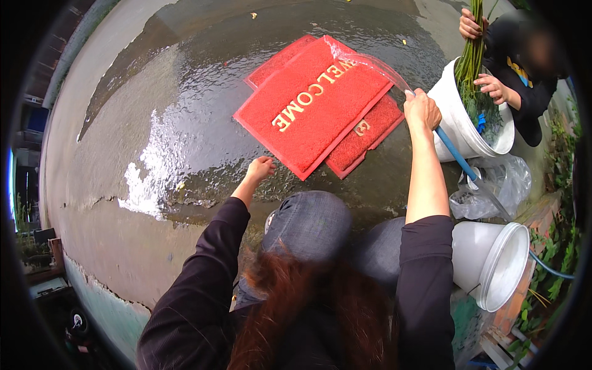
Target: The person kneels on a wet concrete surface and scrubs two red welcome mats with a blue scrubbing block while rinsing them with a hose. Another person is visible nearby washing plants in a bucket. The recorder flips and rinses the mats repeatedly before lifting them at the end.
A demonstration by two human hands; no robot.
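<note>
My right hand [423, 111] is wrapped round a blue hose [455, 150] near its mouth. An arc of water [376, 61] leaves the hose and lands on the far corner of a red doormat [314, 105] with pale lettering. This mat lies flat on top of other red mats; one mat [370, 132] sticks out on the right, another [280, 60] at the far left. Near the top mat's left edge hovers my left hand [262, 168], its fingers loosely bent and nothing seen in it.
Wet concrete [209, 92] surrounds the mats. At the right, another person's hands [492, 87] hold long green stems [470, 61] in a white bucket [445, 105]. A clear plastic bag [502, 185] and a tipped white bucket [493, 262] lie nearer me, beside a planted brick edge [546, 216].
</note>
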